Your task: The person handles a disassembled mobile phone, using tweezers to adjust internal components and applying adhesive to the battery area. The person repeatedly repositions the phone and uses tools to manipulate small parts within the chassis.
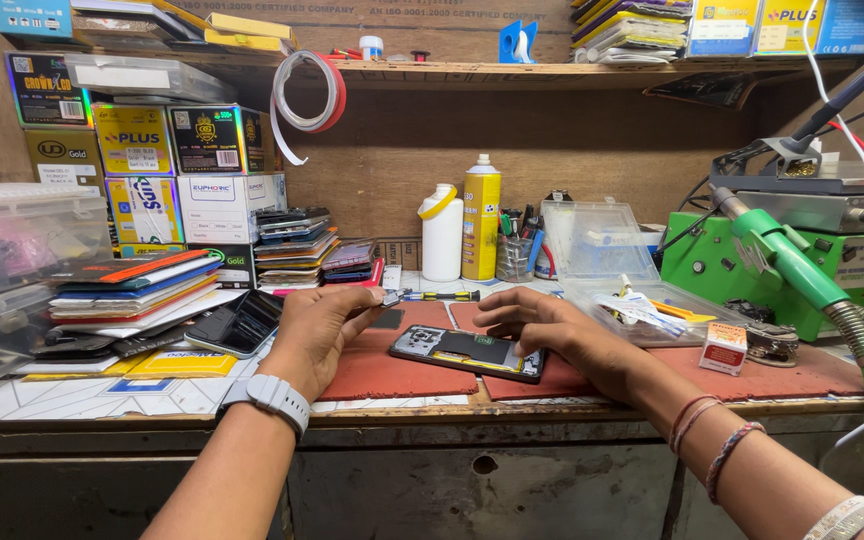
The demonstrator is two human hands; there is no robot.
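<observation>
On the desk (152, 395) lie two red mats (392, 372), and on them one opened phone (467, 353). Behind the phone stand two bottles, one white (442, 235) and one yellow (481, 222). Left of the phone lies one dark phone (237, 322). Right of it stand one small red-and-white box (723, 348) and one clear plastic case (642, 300).

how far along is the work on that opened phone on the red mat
Done: the phone lies on the red mat with its back cover off and its insides showing. In hand: the right hand rests its fingers on the phone's right end, while the left hand pinches a small part beside it. Left: the phone is not closed up; no back cover is on it.
</observation>
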